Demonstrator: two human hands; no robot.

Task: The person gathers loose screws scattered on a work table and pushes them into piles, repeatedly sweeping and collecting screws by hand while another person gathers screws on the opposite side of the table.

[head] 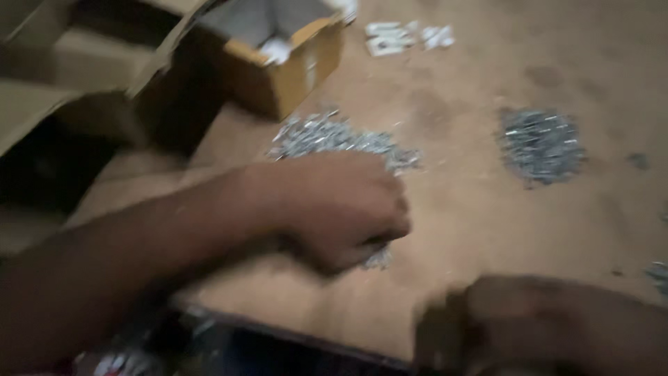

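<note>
My left hand (344, 209) is mid-frame, arm coming in from the near left, knuckles up. Fingers curled together into a loose fist over the near edge of a pile of small silvery metal pieces (334, 138) on the brown table (459, 230). A few pieces poke out under the fist, near side, so I judge the fingers are clamped on a pinch of them, palm down to scoop off the surface. Blurry tho.

My right hand (529, 324) is near right, low in frame, heavy motion blur. Can't tell if its fingers are apart or together, or if it holds anything.

The pile lies centre, just far of the left hand, touching it. Spread as a flat band, long axis running left-right, slightly tilted toward the near right. Single pieces too small and blurred to tell which way they point.

Second pile (541, 145) of same-looking pieces, far right, well apart from both hands; roundish heap, no clear axis.

Open cardboard box (292, 66) far left-centre, just far of the main pile, flaps up. White scraps (407, 36) at far edge. Dark tray-like thing (264, 348) at near edge, under my left arm.
</note>
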